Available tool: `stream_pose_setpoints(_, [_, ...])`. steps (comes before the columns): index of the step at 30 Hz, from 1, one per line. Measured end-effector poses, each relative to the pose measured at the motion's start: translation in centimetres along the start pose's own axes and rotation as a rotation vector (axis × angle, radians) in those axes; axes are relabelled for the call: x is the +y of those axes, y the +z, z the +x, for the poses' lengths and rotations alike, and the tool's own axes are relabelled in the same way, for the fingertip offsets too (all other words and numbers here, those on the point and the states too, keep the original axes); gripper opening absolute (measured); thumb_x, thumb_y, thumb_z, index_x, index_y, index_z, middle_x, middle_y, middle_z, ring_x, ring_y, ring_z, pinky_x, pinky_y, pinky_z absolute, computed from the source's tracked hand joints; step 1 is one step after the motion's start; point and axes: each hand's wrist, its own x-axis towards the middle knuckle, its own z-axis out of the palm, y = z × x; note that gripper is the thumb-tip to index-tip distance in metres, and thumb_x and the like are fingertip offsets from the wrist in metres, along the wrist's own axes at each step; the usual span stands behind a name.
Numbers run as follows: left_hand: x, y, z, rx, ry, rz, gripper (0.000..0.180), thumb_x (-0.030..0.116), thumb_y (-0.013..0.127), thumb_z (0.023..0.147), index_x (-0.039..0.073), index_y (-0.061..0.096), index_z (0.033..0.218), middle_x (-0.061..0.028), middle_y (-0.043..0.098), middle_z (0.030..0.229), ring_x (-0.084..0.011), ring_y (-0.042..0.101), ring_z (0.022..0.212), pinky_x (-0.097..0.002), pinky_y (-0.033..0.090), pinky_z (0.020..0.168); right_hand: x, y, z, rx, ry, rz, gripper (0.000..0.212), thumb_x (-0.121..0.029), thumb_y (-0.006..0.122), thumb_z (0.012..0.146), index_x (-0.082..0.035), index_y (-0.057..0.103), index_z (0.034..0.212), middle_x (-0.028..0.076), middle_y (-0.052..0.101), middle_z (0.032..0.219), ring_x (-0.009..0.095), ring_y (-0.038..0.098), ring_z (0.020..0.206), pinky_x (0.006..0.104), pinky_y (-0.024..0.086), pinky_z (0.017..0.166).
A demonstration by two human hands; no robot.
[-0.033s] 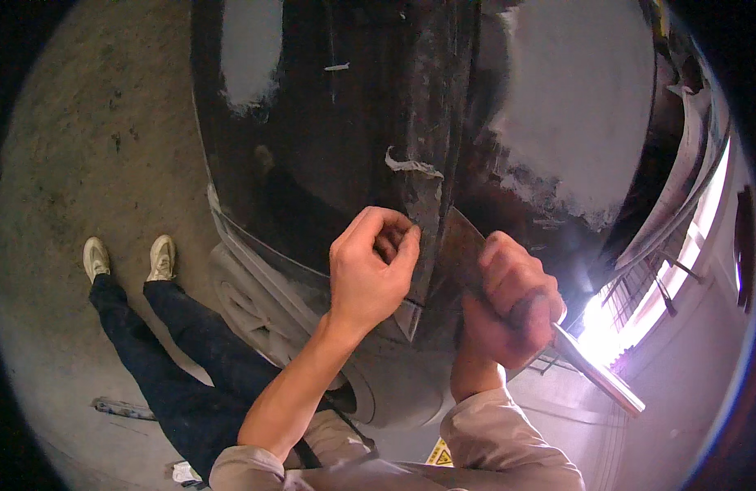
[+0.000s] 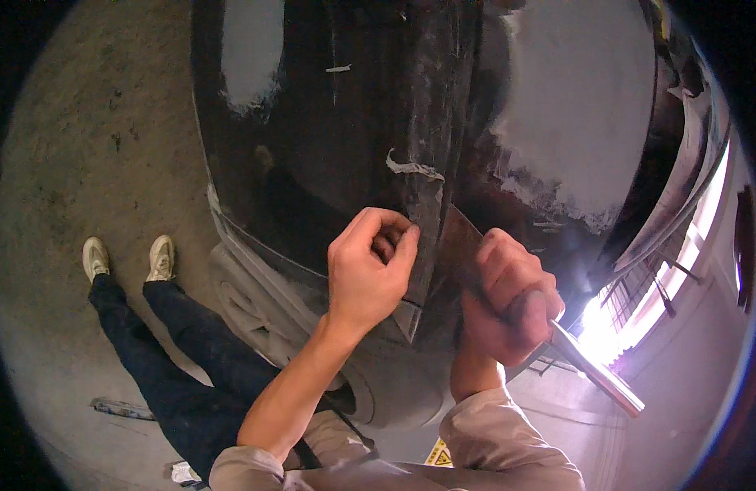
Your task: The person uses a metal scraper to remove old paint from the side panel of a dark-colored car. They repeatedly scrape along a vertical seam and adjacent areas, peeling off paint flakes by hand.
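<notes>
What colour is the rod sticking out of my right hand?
Shiny silver: the rod in your right hand shows best in the head view.

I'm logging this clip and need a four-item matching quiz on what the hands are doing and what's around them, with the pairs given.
1. Left hand
2. Right hand
3. Shoes
4. Warning label

A. Yellow, near the bottom edge
B. Closed around a silver bar
C. Cream-coloured, toward the picture's left
D. Curled, no bar in it

Pairs: 1-D, 2-B, 3-C, 4-A
</notes>
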Motion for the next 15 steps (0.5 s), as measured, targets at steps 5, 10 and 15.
stream_pose_setpoints(5, [1.1,-0.2,-0.1,0.005,-0.152,-0.21,0.008,0.008,0.072,0.094,0.0,0.07,0.093,-0.0022,0.067,0.078,-0.0043,0.056,0.062,-0.0221,0.043,0.053,0.8,0.7,1.7,-0.055,0.01,-0.035,0.03,-0.009,0.046,0.085,-0.012,0.028,0.061,0.001,0.031,0.05,0.015,0.028,0.045,0.0368,0.028,0.052])
stream_pose_setpoints(10, [4.0,1.2,-3.0,-0.31,-0.662,-0.686,0.02,0.024,0.067,0.103,0.005,0.07,0.096,0.0028,0.059,0.065,-0.0033,0.047,0.05,-0.0219,0.031,0.044,0.9,0.8,2.1,-0.058,0.025,-0.104,0.031,-0.008,0.048,0.084,-0.009,0.028,0.06,0.002,0.031,0.05,0.016,0.028,0.045,0.037,0.028,0.052])
stream_pose_setpoints(15, [4.2,3.5,-4.3,-0.068,-0.987,-1.106,0.023,0.025,0.062,0.105,0.012,0.063,0.086,0.0057,0.046,0.06,-0.0048,0.035,0.047,-0.0237,0.022,0.042,0.6,0.6,1.3,-0.096,0.055,-0.111,0.034,-0.01,0.05,0.085,-0.007,0.029,0.059,0.003,0.031,0.05,0.016,0.028,0.045,0.0375,0.027,0.05])
